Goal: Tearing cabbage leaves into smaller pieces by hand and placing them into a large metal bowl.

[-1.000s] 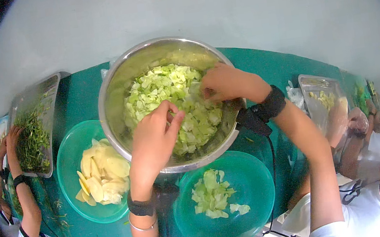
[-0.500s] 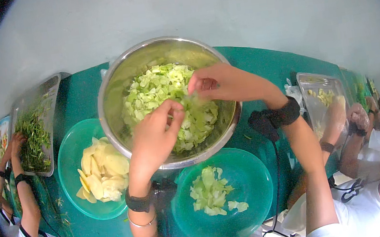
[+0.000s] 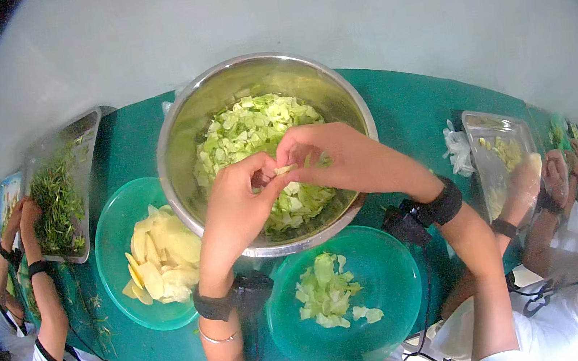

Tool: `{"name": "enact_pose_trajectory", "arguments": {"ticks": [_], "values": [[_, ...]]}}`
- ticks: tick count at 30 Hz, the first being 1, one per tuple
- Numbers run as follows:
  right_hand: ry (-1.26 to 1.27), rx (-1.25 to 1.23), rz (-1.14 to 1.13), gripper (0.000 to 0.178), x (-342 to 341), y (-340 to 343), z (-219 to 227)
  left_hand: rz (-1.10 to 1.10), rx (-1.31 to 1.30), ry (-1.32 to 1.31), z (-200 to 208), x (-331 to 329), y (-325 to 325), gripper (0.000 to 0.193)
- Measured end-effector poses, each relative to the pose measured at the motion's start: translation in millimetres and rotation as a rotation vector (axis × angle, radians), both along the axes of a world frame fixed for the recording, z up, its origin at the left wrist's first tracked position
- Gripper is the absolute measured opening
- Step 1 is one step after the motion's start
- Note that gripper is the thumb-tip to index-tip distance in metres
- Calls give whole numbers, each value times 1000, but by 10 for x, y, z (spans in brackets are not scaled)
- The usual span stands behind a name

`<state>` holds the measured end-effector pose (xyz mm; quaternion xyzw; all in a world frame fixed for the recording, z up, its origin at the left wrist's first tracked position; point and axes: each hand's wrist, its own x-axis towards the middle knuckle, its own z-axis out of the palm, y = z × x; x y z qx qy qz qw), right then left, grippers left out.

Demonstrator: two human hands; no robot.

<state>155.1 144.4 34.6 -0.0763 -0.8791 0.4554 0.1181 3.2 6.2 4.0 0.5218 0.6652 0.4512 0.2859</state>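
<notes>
Over the big steel bowl, my two hands meet fingertip to fingertip. My left hand is closed in a pinch on a small pale cabbage piece, and my right hand pinches it from the other side. Torn green cabbage lies beneath them in the bowl; my fingers hide part of it. Nearer me is a green plastic plate with a small heap of cabbage pieces. Pale sliced potato fills much of another green plastic basin, left of my left forearm.
A tray of leafy greens stands at the left, with a co-worker's hands in it. At the right, another person works over a clear tray of pale pieces, near a crumpled plastic bag. Cables hang by my wrists. A wall rises behind the green table.
My right hand has come down and left to meet my left hand, and both now pinch the cabbage piece. The whole view has shifted slightly.
</notes>
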Motion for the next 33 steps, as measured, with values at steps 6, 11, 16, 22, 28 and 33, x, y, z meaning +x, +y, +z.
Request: {"name": "enact_pose_trajectory", "arguments": {"ticks": [6, 11, 16, 22, 28, 33], "values": [[-19, 93, -9, 19, -44, 31, -8, 22, 3, 28, -14, 7, 22, 15], [-46, -42, -78, 20, -31, 56, 55, 32, 90, -15, 12, -8, 22, 11], [-55, -51, -66, 21, -33, 20, 17, -5, 38, -9, 0, -12, 3, 10], [-64, 11, -63, 22, -30, 88, 37, 31, 8, 40, 36, -1, 0, 12], [-325, 406, -185, 17, -28, 591, -46, 55, 129, 84, -53, 1, 21, 14], [-271, 499, 112, 13, -12, 775, -326, 41, 137, 73, -88, -10, 14, 13]]}}
